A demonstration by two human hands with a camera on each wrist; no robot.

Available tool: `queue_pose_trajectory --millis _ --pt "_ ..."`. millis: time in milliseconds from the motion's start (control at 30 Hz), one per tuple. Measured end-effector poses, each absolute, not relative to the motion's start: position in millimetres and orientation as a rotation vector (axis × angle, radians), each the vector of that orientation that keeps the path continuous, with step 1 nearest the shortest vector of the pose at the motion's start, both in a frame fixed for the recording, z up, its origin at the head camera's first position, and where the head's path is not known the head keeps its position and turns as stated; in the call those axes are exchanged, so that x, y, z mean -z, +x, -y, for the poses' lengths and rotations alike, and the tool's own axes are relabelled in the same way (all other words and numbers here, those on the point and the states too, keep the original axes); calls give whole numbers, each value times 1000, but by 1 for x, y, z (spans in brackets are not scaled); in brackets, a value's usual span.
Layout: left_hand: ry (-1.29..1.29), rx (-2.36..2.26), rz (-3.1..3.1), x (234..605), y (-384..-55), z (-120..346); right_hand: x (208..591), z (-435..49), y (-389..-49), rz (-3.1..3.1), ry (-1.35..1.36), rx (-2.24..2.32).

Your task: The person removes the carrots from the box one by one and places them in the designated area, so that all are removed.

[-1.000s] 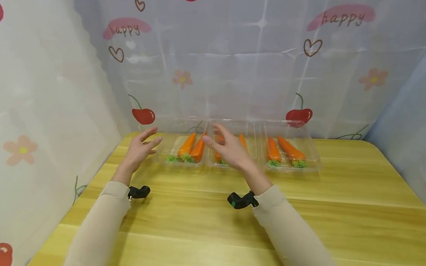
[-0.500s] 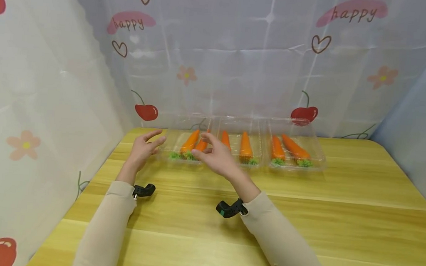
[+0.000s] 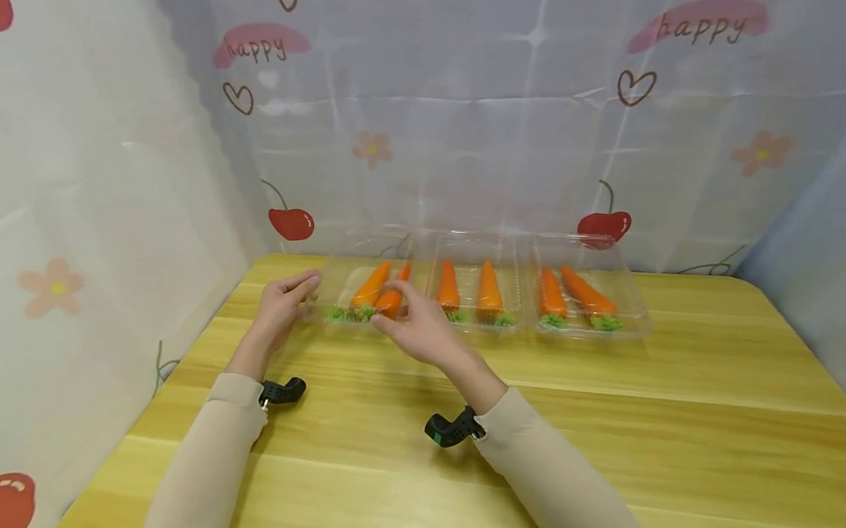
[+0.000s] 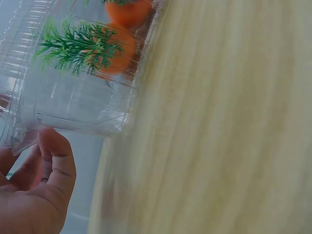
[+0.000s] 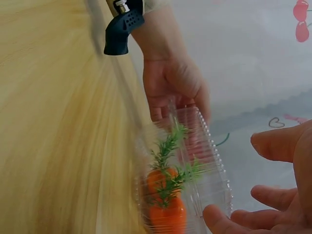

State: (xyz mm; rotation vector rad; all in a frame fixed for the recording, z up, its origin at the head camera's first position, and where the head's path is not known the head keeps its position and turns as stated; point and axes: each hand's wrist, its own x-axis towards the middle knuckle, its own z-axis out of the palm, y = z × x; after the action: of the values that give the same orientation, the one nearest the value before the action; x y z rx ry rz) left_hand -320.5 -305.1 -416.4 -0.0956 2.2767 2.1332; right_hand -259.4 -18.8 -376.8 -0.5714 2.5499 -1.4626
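Note:
A clear plastic clamshell box (image 3: 340,278) with two carrots (image 3: 371,285) in it stands leftmost in a row of such boxes. Thumb and fingers of my left hand (image 3: 280,307) pinch its left edge; the left wrist view shows the thumb at a corner of the box (image 4: 68,105), the other fingers behind. At the box's right front corner is my right hand (image 3: 423,330), thumb and fingers apart. In the right wrist view this hand (image 5: 280,197) has spread fingers, one fingertip overlapping the box's edge. Green leafy tops (image 4: 80,48) of the carrots face me.
Beside it on the wooden table (image 3: 527,455) stand a middle clear box (image 3: 470,280) and a right clear box (image 3: 631,313), each with two carrots. A printed curtain (image 3: 462,151) rises behind the row and along both sides.
My right hand has moved left from the middle box to the left one. My left hand's fingers have closed on the left box's edge, and that box has shifted slightly left.

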Motion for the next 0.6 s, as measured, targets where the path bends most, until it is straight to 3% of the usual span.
queue_pose_trajectory --millis 600 --pt "-174 -2136 -2341 420 -290 307 389 22 -258 -2599 -567 1482"
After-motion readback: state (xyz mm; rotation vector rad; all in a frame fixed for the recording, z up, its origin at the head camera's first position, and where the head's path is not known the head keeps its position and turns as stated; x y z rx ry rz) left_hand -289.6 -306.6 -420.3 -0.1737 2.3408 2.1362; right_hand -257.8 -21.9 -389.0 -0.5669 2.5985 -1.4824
